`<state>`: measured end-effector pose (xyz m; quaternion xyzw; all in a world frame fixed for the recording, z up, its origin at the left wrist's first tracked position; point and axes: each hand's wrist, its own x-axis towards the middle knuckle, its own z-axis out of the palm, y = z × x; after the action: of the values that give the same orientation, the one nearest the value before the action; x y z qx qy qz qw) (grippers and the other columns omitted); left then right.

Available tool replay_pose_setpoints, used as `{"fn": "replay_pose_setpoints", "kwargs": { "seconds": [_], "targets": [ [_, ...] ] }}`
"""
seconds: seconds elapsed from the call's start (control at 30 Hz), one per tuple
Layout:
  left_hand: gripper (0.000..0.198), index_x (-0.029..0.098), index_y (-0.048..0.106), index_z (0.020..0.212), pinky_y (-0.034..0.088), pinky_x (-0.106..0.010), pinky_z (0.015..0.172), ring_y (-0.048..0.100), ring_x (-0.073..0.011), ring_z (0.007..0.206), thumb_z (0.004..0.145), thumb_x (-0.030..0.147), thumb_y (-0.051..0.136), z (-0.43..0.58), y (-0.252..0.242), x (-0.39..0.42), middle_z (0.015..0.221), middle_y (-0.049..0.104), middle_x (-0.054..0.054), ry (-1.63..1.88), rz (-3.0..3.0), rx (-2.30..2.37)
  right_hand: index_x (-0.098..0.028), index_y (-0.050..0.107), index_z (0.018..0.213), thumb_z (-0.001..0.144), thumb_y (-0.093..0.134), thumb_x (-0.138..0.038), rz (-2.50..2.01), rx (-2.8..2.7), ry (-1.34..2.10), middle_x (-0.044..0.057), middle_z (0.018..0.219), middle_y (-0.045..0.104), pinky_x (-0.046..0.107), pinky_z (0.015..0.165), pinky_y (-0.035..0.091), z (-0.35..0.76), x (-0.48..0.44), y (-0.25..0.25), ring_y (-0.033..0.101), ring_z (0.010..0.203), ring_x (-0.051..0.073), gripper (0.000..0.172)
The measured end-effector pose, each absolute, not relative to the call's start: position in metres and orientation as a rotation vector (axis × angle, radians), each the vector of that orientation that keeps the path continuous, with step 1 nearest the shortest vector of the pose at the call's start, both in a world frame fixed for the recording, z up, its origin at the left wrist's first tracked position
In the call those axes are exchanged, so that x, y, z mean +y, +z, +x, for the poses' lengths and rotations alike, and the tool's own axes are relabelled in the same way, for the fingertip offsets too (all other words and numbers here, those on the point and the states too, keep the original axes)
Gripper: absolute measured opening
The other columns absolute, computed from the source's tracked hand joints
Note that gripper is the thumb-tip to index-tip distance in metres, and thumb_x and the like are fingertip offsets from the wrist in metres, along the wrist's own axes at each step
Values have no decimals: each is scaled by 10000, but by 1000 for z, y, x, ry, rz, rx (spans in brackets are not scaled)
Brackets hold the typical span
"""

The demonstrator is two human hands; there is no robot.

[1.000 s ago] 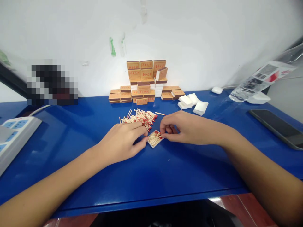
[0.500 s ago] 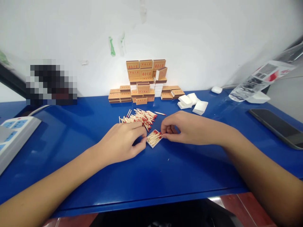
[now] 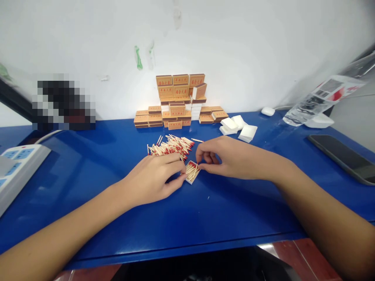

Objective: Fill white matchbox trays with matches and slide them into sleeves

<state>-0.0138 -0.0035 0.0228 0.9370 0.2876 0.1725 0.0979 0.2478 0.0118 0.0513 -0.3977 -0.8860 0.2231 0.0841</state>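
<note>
A small white matchbox tray [image 3: 190,182] full of red-headed matches [image 3: 191,171] rests on the blue table, set at a slant. My left hand [image 3: 159,171] grips its left side with thumb and fingertips. At the tray's upper right, my right hand [image 3: 224,158] has its thumb and forefinger pinched together by the match heads. Whatever sits between those fingertips is too small to make out. Just behind the left hand lies a loose heap of matches [image 3: 175,146], its near edge partly hidden by the fingers. One single match [image 3: 197,140] lies apart, to the heap's right.
Stacked matchboxes [image 3: 181,91] stand against the wall. White empty-looking trays [image 3: 247,132] lie to their right. A tilted plastic bottle [image 3: 307,101], a white earbud case [image 3: 268,111] and a phone [image 3: 345,156] are farther right. At left is a power strip [image 3: 26,164].
The tray has shifted slightly right and turned a little, with my left hand following it. My right fingertips have moved slightly left, over the tray's upper right edge.
</note>
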Motion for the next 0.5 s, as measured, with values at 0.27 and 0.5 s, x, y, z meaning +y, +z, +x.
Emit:
{"fn": "replay_pose_setpoints", "kwargs": {
  "seconds": [0.27,0.5],
  "targets": [
    [194,198,744,1033,442,-260,599,580,-105,650,1030,253,558,-12,21,-4,890,672,-2,492,2760,865,-217,672,858,916,630,-234,-1184,-2663,656,-11,760,667,280,614,353,246,12,48,546,651,131,74],
    [229,191,739,1055,452,-268,613,610,-120,690,1051,311,545,-13,20,-4,919,684,-20,469,2836,891,-215,679,856,906,627,-207,-1149,-2656,705,-16,760,664,283,626,354,243,10,48,537,650,131,73]
  ]
}}
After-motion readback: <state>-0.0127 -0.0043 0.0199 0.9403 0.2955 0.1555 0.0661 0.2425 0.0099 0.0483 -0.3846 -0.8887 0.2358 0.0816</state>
